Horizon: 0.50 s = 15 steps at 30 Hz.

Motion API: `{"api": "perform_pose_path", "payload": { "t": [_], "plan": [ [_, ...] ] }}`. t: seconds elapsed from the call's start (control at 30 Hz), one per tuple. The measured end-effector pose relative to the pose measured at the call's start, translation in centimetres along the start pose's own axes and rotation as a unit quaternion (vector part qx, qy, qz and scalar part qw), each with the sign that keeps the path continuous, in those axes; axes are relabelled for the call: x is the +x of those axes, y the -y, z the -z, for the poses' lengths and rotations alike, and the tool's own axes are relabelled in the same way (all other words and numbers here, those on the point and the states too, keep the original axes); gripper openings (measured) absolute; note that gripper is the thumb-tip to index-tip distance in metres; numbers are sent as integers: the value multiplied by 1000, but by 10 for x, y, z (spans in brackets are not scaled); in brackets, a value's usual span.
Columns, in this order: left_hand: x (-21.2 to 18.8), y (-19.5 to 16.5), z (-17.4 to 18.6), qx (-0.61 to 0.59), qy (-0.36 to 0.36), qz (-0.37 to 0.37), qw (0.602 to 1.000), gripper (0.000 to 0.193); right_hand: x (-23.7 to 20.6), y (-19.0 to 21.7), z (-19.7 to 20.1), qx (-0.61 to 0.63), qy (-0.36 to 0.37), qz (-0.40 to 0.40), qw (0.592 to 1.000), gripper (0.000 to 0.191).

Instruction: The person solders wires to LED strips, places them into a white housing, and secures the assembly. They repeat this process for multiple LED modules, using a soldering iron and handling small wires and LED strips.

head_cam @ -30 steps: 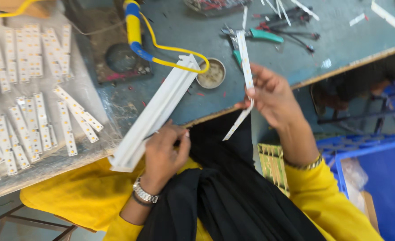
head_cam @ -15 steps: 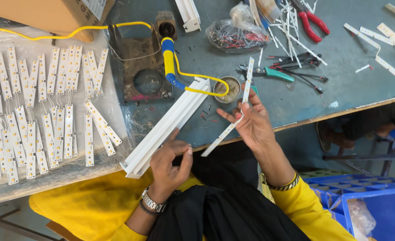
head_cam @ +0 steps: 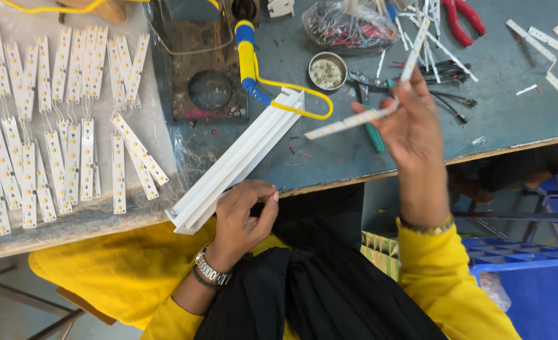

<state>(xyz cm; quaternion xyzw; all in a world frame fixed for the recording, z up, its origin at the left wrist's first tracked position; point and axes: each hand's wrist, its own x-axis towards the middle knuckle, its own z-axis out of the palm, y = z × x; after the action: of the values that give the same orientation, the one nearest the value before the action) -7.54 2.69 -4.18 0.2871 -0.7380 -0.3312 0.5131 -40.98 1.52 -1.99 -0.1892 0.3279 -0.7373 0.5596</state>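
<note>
Right hand (head_cam: 411,119) raised higher, pinching LED strips (head_cam: 367,116); left hand (head_cam: 244,211) still gripping white channel (head_cam: 241,160).

White channel (head_cam: 235,165): smooth matt plastic. LED strip (head_cam: 354,119): thin, semi-gloss. Bench (head_cam: 518,119): dull grey, scuffed. Wristwatch (head_cam: 211,269): shiny metal. Sleeves: matt yellow cloth.

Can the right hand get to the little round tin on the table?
Probably yes. The right hand holds two thin strips, but the round tin sits just beyond with bare table between them.
</note>
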Motion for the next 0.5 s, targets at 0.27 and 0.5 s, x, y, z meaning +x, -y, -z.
{"api": "perform_pose_path", "payload": {
  "t": [0.27, 0.5],
  "plan": [
    [4, -1, 0, -31, -6, 38, 999, 7, -90, 21, -3, -180, 57, -118, 975, 69],
    [6, -2, -7, -3, 6, 49, 999, 8, -72, -51, -14, -331, -5, -121, 936, 59]
  ]
}}
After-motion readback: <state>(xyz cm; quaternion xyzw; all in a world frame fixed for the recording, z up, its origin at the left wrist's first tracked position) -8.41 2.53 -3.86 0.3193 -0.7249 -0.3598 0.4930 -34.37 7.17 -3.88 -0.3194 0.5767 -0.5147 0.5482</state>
